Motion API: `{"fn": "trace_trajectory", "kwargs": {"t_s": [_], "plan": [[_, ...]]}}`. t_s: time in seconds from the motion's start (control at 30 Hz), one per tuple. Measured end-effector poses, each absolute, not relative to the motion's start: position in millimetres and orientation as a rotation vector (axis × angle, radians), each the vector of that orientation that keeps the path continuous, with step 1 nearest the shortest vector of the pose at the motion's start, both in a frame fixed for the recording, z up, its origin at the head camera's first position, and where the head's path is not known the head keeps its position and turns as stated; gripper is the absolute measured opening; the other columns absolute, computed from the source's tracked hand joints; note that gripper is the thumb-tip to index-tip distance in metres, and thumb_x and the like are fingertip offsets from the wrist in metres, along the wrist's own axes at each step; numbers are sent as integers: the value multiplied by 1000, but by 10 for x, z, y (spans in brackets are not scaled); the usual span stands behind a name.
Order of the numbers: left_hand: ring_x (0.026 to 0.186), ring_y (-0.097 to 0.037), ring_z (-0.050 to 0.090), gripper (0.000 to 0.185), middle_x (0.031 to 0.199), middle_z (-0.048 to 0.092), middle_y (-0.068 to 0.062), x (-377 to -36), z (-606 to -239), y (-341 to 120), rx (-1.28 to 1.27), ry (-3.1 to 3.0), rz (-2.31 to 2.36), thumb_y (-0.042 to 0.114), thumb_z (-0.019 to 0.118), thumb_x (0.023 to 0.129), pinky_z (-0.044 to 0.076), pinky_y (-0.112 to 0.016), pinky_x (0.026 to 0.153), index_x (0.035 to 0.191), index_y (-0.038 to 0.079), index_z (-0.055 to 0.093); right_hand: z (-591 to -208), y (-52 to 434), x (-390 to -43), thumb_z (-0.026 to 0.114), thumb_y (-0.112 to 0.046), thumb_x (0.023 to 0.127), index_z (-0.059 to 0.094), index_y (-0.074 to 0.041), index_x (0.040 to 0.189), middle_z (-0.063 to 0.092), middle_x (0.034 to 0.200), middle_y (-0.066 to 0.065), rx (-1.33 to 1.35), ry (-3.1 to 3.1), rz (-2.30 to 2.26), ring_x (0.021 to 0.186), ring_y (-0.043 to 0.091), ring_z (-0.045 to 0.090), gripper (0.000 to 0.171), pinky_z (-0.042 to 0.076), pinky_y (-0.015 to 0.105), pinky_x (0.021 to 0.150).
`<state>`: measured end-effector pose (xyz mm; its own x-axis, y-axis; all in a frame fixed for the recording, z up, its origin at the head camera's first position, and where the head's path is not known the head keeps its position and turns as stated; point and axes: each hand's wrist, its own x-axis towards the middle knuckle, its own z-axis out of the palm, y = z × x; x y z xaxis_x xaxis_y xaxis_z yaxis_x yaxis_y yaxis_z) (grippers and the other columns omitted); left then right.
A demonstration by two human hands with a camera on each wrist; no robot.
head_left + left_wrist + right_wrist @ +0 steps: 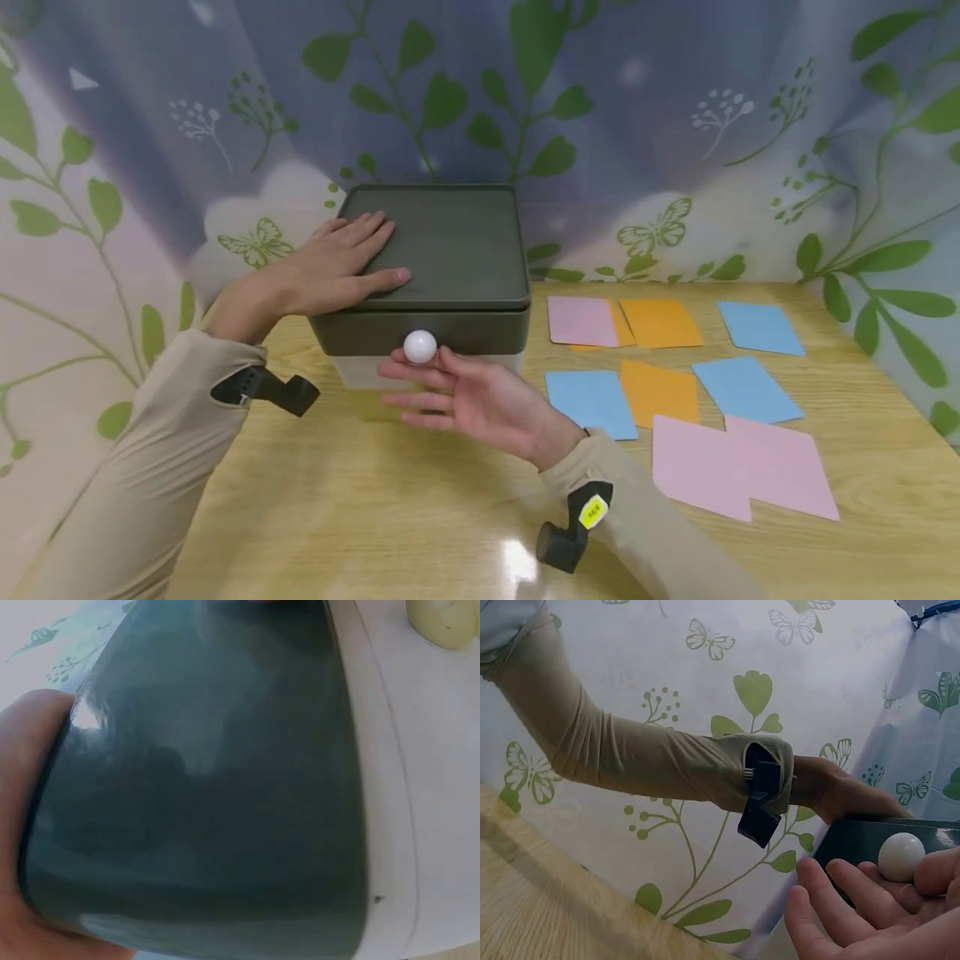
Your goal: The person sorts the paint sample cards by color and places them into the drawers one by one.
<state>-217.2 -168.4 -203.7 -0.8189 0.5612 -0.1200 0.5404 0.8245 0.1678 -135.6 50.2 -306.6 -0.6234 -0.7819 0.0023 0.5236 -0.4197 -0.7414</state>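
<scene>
A white knob on the front of a dark box near the desk's back edge is touched by the right hand, palm up with straight fingers, while the left hand lies flat on the lid, coloured cards spread rightward.

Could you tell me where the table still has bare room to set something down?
The wooden table is bare in front, between the two sleeves, below the right hand at the white knob. It is crowded right of the dark box, where the coloured cards lie.
</scene>
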Motion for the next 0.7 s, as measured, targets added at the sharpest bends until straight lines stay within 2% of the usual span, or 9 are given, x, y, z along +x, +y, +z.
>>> {"fn": "trace_trajectory", "kwargs": {"t_s": [0.17,0.33,0.53,0.7], "plan": [[147,-34,-2,79,160,-2,-21,-2174,-2041,-1705,882,2824,206,53,32,102,-1,-52,117,154,0,4,-3100,531,-1270,27,-26,108,25,4,150,26,154,24,-515,1010,-2031,137,46,30,52,25,52,113],[147,-34,-2,80,160,-2,-21,-2161,-2051,-1717,889,2816,210,53,33,101,-1,-51,117,154,0,5,-3125,542,-1123,30,-29,107,26,3,150,28,153,24,-540,1015,-1985,136,47,30,53,26,54,112],[147,-34,-1,79,160,0,-21,-2148,-2051,-1714,893,2838,217,53,33,101,-1,-51,117,154,1,7,-3138,548,-971,34,-31,107,28,1,150,33,150,24,-566,1013,-1972,130,40,45,54,28,55,111],[147,-34,-1,80,160,0,-20,-2149,-2054,-1720,899,2843,219,55,33,101,-1,-50,117,154,2,6,-3136,560,-901,34,-31,107,28,0,150,36,148,26,-562,1000,-1976,127,35,50,53,33,51,110]]}}
